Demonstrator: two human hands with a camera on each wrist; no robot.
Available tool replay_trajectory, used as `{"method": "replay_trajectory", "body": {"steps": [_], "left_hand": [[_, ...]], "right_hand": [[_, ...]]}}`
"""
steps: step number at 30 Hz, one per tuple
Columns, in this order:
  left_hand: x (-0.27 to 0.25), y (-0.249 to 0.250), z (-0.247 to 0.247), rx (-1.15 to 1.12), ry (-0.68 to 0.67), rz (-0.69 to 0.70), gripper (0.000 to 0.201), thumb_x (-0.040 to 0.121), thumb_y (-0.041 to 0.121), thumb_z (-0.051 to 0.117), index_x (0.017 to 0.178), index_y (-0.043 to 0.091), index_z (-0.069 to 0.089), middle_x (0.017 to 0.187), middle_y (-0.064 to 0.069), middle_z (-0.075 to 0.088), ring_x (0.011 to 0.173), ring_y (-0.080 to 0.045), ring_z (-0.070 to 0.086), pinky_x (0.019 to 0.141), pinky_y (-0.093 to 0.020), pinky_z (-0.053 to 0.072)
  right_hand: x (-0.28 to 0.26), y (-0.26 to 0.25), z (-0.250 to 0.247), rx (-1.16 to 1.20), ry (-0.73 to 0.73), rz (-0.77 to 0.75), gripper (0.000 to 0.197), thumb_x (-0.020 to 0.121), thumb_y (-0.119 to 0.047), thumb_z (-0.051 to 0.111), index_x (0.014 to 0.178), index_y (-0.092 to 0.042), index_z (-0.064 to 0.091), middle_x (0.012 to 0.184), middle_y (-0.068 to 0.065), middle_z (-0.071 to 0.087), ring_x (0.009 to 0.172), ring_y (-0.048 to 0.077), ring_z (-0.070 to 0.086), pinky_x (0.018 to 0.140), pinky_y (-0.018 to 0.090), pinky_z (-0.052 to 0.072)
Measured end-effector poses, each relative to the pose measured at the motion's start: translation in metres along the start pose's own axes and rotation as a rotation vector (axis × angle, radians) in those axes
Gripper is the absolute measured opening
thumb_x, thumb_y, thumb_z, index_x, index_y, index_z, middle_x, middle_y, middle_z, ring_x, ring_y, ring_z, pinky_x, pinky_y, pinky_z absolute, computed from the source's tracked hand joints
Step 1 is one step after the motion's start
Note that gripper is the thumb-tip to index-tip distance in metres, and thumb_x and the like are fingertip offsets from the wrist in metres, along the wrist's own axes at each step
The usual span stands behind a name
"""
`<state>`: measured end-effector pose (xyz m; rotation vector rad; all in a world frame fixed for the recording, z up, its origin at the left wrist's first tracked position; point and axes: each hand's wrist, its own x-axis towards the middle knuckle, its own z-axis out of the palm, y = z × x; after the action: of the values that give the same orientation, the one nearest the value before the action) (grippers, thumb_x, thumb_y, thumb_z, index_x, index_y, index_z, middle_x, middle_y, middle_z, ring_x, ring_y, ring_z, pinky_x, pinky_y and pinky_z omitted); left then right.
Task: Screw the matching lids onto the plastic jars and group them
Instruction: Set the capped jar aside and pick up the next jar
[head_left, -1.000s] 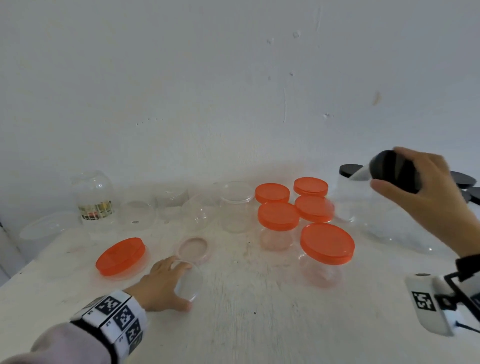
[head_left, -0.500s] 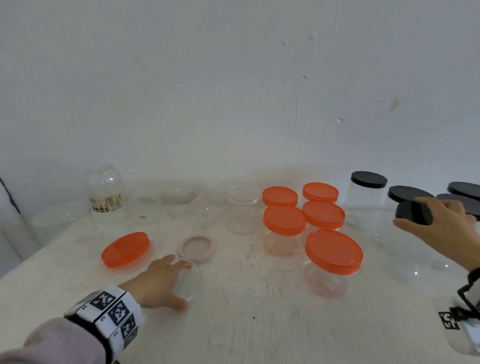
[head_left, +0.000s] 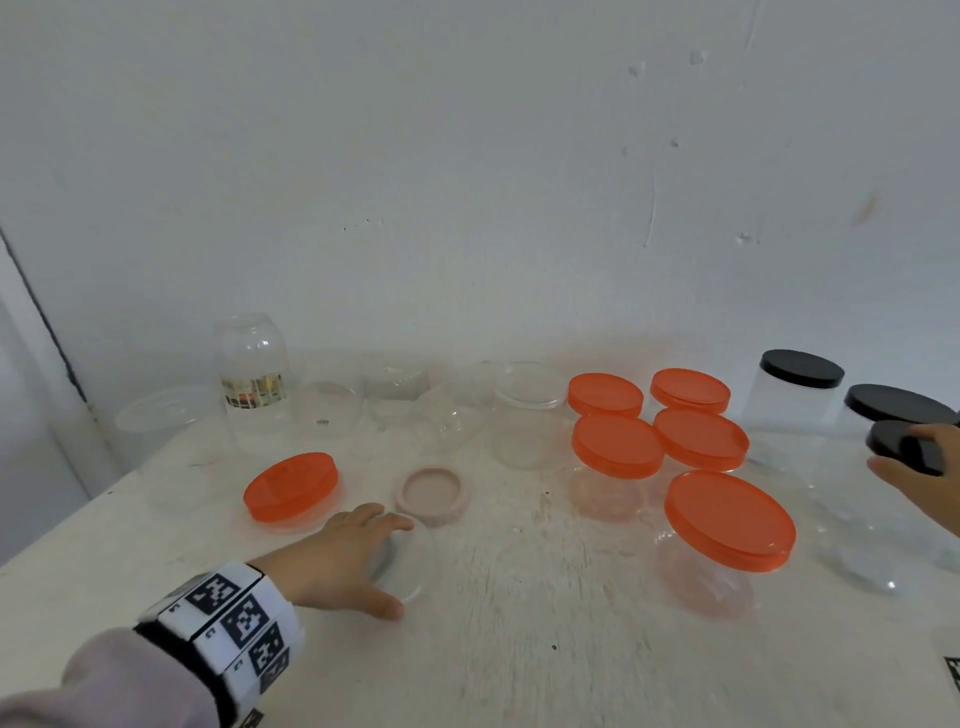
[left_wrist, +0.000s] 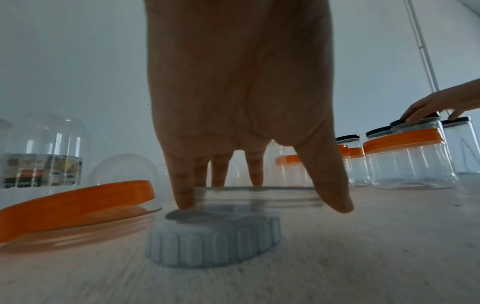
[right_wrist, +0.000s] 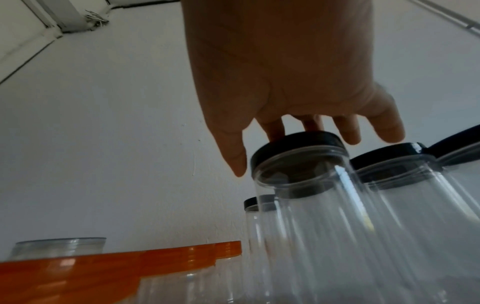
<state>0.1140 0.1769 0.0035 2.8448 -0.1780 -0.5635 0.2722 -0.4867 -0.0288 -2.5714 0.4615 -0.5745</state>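
Observation:
My left hand (head_left: 397, 566) grips a small clear jar (head_left: 415, 551) low over the table, thumb on the near side and fingers on the far side. In the left wrist view the same jar (left_wrist: 257, 195) sits between the fingertips (left_wrist: 183, 197), close to a ribbed lid (left_wrist: 215, 242). That lid looks pink (head_left: 434, 493) in the head view. At the right edge my right hand (head_left: 914, 457) holds the black lid (head_left: 893, 441) of a tall clear jar (right_wrist: 337, 226) standing upright. Its fingers (right_wrist: 275, 129) lie on the lid (right_wrist: 298, 148).
Several orange-lidded jars (head_left: 618, 452) stand mid-right, the biggest (head_left: 727, 519) nearest. A loose orange lid (head_left: 291, 486) lies left. Black-lidded jars (head_left: 802, 369) stand far right. An open clear jar (head_left: 530, 415), an upturned labelled jar (head_left: 252, 384) and clear containers line the wall.
My right hand has brought the black-lidded jar down from a tilt in the air and stood it beside the other black-lidded jars. My left hand has kept its hold on the small clear jar.

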Motion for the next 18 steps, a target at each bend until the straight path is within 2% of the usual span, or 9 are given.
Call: {"method": "replay_trajectory", "body": {"steps": [2, 4, 5, 7, 8, 10, 12, 15, 18], "left_hand": [[-0.001, -0.006, -0.004, -0.022, 0.007, 0.027, 0.098, 0.071, 0.061, 0.071, 0.148, 0.036, 0.015, 0.154, 0.006, 0.015, 0.14, -0.016, 0.021, 0.114, -0.035, 0.023], [-0.002, -0.014, -0.009, -0.076, 0.026, 0.046, 0.099, 0.067, 0.064, 0.071, 0.146, 0.038, 0.018, 0.149, 0.01, 0.025, 0.134, -0.011, 0.029, 0.111, -0.033, 0.029], [-0.002, -0.018, -0.012, -0.107, 0.04, 0.055, 0.099, 0.065, 0.065, 0.072, 0.145, 0.039, 0.02, 0.147, 0.011, 0.028, 0.132, -0.009, 0.031, 0.11, -0.032, 0.031], [-0.004, -0.028, -0.017, -0.163, 0.075, 0.077, 0.099, 0.062, 0.068, 0.072, 0.143, 0.041, 0.022, 0.145, 0.013, 0.032, 0.13, -0.007, 0.034, 0.109, -0.031, 0.032], [-0.006, -0.033, -0.02, -0.189, 0.095, 0.089, 0.098, 0.062, 0.069, 0.072, 0.143, 0.041, 0.023, 0.144, 0.014, 0.032, 0.129, -0.005, 0.034, 0.108, -0.029, 0.032], [-0.011, -0.045, -0.025, -0.235, 0.13, 0.102, 0.096, 0.059, 0.073, 0.07, 0.139, 0.043, 0.027, 0.142, 0.019, 0.032, 0.128, -0.003, 0.033, 0.105, -0.025, 0.032], [-0.017, -0.059, -0.032, -0.275, 0.174, 0.1, 0.093, 0.052, 0.079, 0.067, 0.132, 0.047, 0.031, 0.136, 0.023, 0.034, 0.123, 0.001, 0.035, 0.096, -0.02, 0.035], [-0.029, -0.083, -0.042, -0.334, 0.249, 0.109, 0.088, 0.047, 0.081, 0.067, 0.124, 0.051, 0.035, 0.125, 0.032, 0.036, 0.115, 0.005, 0.039, 0.082, -0.011, 0.035], [-0.042, -0.111, -0.05, -0.391, 0.304, 0.093, 0.081, 0.043, 0.084, 0.067, 0.114, 0.059, 0.037, 0.12, 0.033, 0.037, 0.112, 0.007, 0.042, 0.081, -0.012, 0.037]], "right_hand": [[-0.007, -0.009, 0.005, -0.038, 0.008, -0.018, 0.077, 0.053, -0.098, 0.041, 0.116, -0.053, 0.045, 0.128, 0.01, 0.048, 0.115, 0.038, 0.048, 0.091, 0.022, 0.035], [-0.033, -0.052, 0.006, -0.036, -0.04, -0.034, 0.084, 0.057, -0.094, 0.042, 0.125, -0.045, 0.041, 0.132, 0.01, 0.044, 0.122, 0.04, 0.042, 0.097, 0.025, 0.033], [-0.054, -0.085, 0.0, -0.035, -0.047, -0.045, 0.079, 0.06, -0.091, 0.043, 0.124, -0.045, 0.04, 0.132, 0.01, 0.044, 0.124, 0.04, 0.041, 0.102, 0.035, 0.036], [-0.103, -0.157, -0.013, -0.07, -0.003, -0.128, 0.064, 0.066, -0.08, 0.05, 0.12, -0.045, 0.044, 0.135, 0.012, 0.043, 0.127, 0.042, 0.038, 0.1, 0.06, 0.038], [-0.128, -0.192, -0.019, -0.092, 0.014, -0.196, 0.059, 0.069, -0.071, 0.057, 0.119, -0.043, 0.047, 0.137, 0.014, 0.041, 0.128, 0.044, 0.035, 0.1, 0.062, 0.035], [-0.165, -0.246, -0.02, -0.078, -0.042, -0.29, 0.051, 0.076, -0.05, 0.069, 0.123, -0.034, 0.055, 0.141, 0.016, 0.038, 0.132, 0.039, 0.028, 0.102, 0.06, 0.029], [-0.192, -0.288, -0.013, -0.042, -0.183, -0.353, 0.051, 0.08, -0.035, 0.071, 0.128, -0.027, 0.056, 0.145, 0.013, 0.033, 0.134, 0.033, 0.023, 0.106, 0.056, 0.026], [-0.219, -0.342, 0.011, -0.04, -0.347, -0.464, 0.053, 0.085, -0.035, 0.07, 0.133, -0.026, 0.05, 0.147, 0.008, 0.029, 0.136, 0.028, 0.023, 0.11, 0.042, 0.02], [-0.241, -0.398, 0.042, 0.007, -0.453, -0.591, 0.055, 0.087, -0.039, 0.066, 0.136, -0.027, 0.045, 0.149, 0.005, 0.027, 0.139, 0.021, 0.019, 0.111, 0.033, 0.018]]}}
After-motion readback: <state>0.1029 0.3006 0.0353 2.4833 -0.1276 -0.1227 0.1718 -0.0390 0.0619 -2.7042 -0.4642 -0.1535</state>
